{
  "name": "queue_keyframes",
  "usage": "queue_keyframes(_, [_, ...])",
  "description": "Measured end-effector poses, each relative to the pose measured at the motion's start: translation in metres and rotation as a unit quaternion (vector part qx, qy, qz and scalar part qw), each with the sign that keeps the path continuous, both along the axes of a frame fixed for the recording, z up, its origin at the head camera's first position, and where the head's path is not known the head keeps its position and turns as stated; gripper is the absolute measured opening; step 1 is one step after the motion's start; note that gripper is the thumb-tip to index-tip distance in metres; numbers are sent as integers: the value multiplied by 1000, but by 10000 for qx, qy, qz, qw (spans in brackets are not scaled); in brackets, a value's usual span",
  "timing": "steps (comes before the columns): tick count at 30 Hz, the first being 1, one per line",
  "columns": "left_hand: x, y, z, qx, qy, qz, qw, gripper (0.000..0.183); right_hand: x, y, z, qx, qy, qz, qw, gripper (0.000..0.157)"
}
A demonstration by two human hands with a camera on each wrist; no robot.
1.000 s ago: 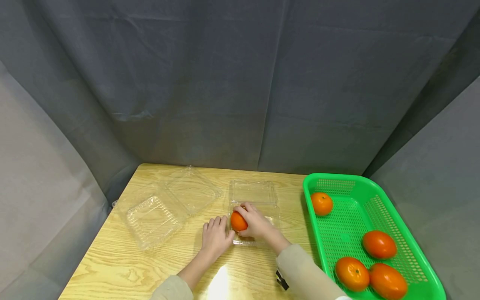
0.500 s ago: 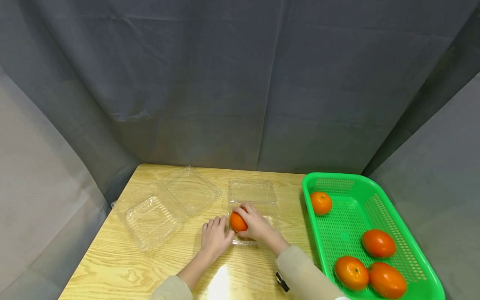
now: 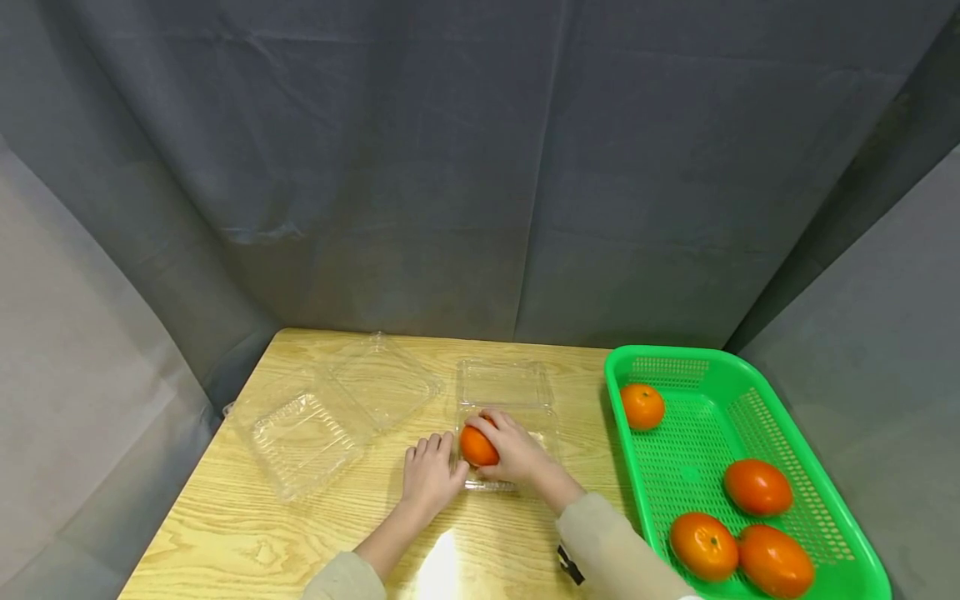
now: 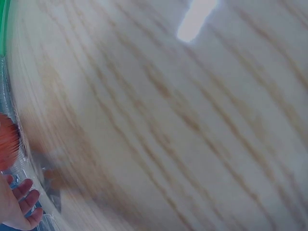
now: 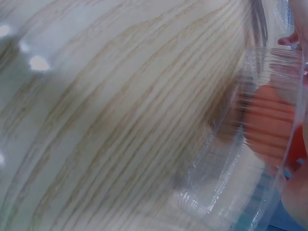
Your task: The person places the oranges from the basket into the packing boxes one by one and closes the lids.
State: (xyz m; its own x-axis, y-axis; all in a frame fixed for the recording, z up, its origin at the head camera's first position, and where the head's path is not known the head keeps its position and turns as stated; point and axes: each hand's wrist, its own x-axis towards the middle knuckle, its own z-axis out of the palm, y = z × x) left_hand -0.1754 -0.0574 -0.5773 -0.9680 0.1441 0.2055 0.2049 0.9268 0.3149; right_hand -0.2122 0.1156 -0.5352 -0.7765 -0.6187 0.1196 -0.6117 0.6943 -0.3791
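My right hand [image 3: 517, 450] grips a glossy orange-red round fruit [image 3: 477, 447] in the front left part of an open clear plastic clamshell box [image 3: 536, 421]. In the right wrist view the fruit [image 5: 269, 120] shows through the box's clear ridged wall [image 5: 211, 168]. My left hand [image 3: 431, 477] rests beside the box's left edge, its thumb right at the rim and its fingers stretched forward. The left wrist view catches fingers [image 4: 26, 197] at the lower left, close to the fruit [image 4: 7, 142]. The box's lid [image 3: 505, 383] lies folded back, away from me.
A second clear clamshell box [image 3: 307, 437] lies open at the left of the wooden table [image 3: 225, 542]. At the right stands a green plastic basket [image 3: 690, 450] with several orange fruits, one an orange with a small stem [image 3: 642, 407]. Grey curtains [image 3: 390, 167] enclose the table.
Almost nothing differs: the right hand and the fruit have shifted only very slightly inside the box. The left hand stays where it was.
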Motion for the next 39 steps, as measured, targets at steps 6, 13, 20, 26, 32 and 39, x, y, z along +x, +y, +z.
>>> queue_keyframes(6, [0, 0, 0, -6, 33, 4, 10000, 47, 0, 4, 3, 192, -240, 19, 9995, 79])
queue_keyframes(13, [0, 0, 0, -4, 31, -13, 10000, 46, 0, 5, 5, 269, -321, 38, 9991, 81])
queue_keyframes(20, [0, 0, 0, -43, 45, 20, 10000, 47, -2, 8, 9, 218, -234, 203, 9993, 80])
queue_keyframes(26, [0, 0, 1, -27, 47, -17, 10000, 47, 0, 13, 23, 175, -307, 234, 9991, 78])
queue_keyframes(32, [0, 0, 0, -26, 64, -36, 10000, 47, 0, 20, 39, 95, -283, 123, 9995, 74])
queue_keyframes(39, [0, 0, -1, -5, 102, -22, 9999, 46, 0, 32, 59, 19, -46, -273, 9996, 71])
